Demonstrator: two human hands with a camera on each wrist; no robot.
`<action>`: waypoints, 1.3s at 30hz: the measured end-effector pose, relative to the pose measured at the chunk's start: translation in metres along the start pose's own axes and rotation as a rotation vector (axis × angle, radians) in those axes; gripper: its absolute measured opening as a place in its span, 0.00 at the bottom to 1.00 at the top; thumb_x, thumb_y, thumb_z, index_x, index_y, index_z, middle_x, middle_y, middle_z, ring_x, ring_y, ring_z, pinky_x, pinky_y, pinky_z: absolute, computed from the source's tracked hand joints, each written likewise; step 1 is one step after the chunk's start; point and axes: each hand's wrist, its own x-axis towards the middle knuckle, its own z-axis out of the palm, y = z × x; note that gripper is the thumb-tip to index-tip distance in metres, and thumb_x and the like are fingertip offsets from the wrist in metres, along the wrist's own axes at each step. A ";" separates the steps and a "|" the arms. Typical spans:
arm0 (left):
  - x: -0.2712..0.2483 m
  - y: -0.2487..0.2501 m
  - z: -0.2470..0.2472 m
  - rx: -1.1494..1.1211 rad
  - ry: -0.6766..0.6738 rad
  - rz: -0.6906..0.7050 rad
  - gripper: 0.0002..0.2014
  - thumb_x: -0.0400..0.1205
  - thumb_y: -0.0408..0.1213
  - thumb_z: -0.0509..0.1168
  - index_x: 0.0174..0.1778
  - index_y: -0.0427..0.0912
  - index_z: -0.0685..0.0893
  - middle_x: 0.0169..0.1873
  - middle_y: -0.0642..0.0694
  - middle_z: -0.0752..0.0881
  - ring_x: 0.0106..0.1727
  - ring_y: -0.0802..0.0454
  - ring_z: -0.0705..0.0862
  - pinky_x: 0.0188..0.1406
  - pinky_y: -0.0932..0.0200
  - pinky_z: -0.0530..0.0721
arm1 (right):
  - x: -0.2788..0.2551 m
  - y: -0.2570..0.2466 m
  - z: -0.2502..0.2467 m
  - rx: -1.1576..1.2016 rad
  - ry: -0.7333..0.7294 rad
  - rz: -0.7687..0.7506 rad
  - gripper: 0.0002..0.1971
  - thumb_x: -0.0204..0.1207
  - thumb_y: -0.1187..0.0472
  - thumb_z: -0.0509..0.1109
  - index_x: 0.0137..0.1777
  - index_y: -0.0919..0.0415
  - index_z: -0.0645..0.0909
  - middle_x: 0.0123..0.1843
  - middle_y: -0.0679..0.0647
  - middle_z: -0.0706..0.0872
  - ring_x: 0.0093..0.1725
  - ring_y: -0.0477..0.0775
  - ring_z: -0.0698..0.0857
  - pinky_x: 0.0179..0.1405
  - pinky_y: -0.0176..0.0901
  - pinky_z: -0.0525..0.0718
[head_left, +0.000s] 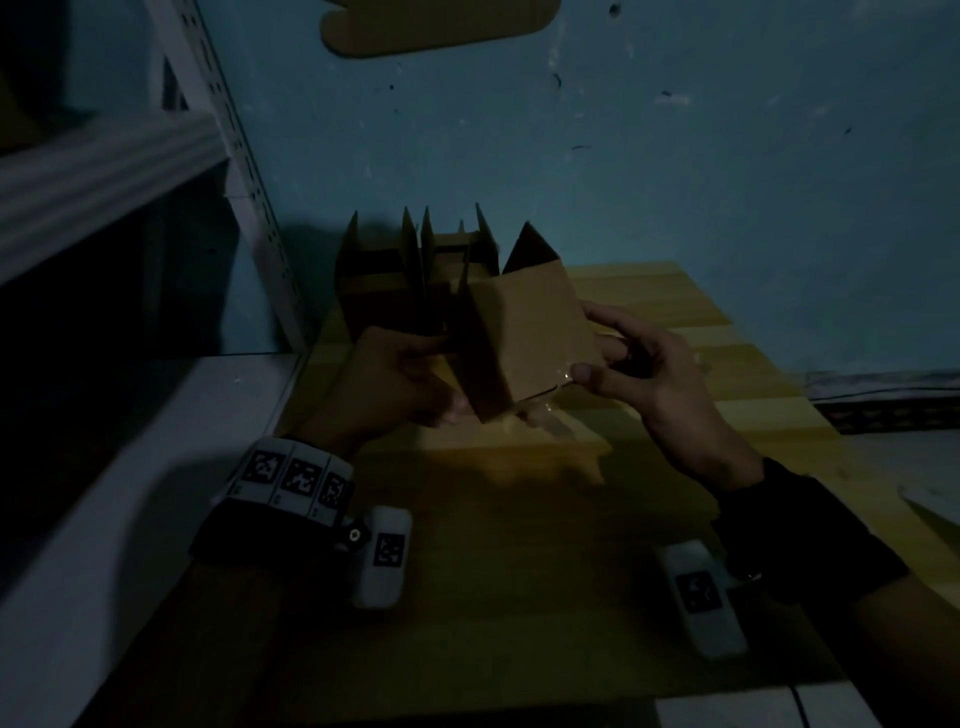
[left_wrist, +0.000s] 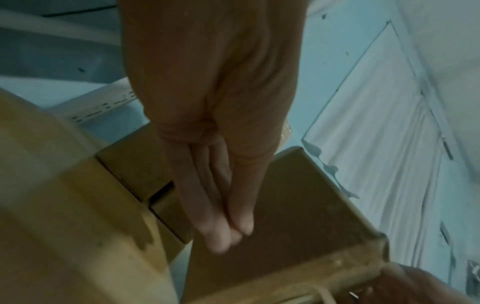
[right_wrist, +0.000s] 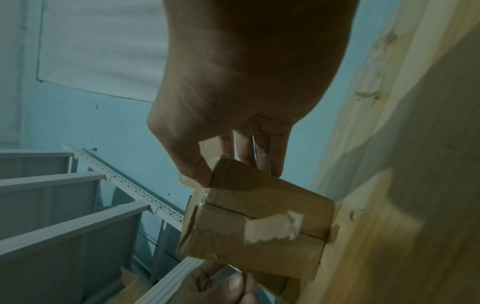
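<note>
Nothing legible anywhere, brown cardboard box (head_left: 524, 338) included; only black-and-white square code markers on white wristband (head_left: 293, 475) and two white oblong units (head_left: 384, 556) (head_left: 698, 597).

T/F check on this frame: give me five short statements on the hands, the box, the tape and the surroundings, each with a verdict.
1. The left hand and the right hand both hold the small cardboard box. True.
2. The box rests flat on the wooden table. False: it is held up off the table.
3. Tape crosses the seam on the box's bottom. True.
4. Nothing else made of cardboard is on the table. False: open boxes stand at its far end.
5. The wall behind is red. False: it is blue.
</note>
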 end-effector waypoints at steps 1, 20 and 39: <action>0.002 -0.001 -0.001 0.031 0.030 0.016 0.34 0.65 0.22 0.81 0.69 0.34 0.82 0.43 0.33 0.92 0.41 0.38 0.92 0.46 0.32 0.89 | 0.000 0.000 0.000 0.004 -0.002 0.000 0.32 0.76 0.73 0.73 0.81 0.61 0.72 0.59 0.53 0.93 0.61 0.53 0.91 0.56 0.39 0.88; 0.003 0.010 0.018 -0.227 -0.001 0.064 0.55 0.62 0.52 0.80 0.84 0.56 0.59 0.69 0.52 0.77 0.64 0.55 0.81 0.48 0.62 0.87 | -0.004 0.003 0.010 -0.001 -0.113 -0.081 0.39 0.71 0.83 0.74 0.82 0.69 0.68 0.68 0.48 0.88 0.66 0.47 0.88 0.62 0.37 0.85; 0.015 0.001 0.030 -0.329 0.074 0.117 0.43 0.69 0.42 0.75 0.81 0.53 0.64 0.64 0.51 0.78 0.54 0.57 0.82 0.33 0.73 0.84 | -0.003 0.006 0.006 -0.010 -0.106 -0.038 0.38 0.73 0.80 0.73 0.82 0.65 0.67 0.70 0.47 0.86 0.70 0.49 0.86 0.65 0.38 0.84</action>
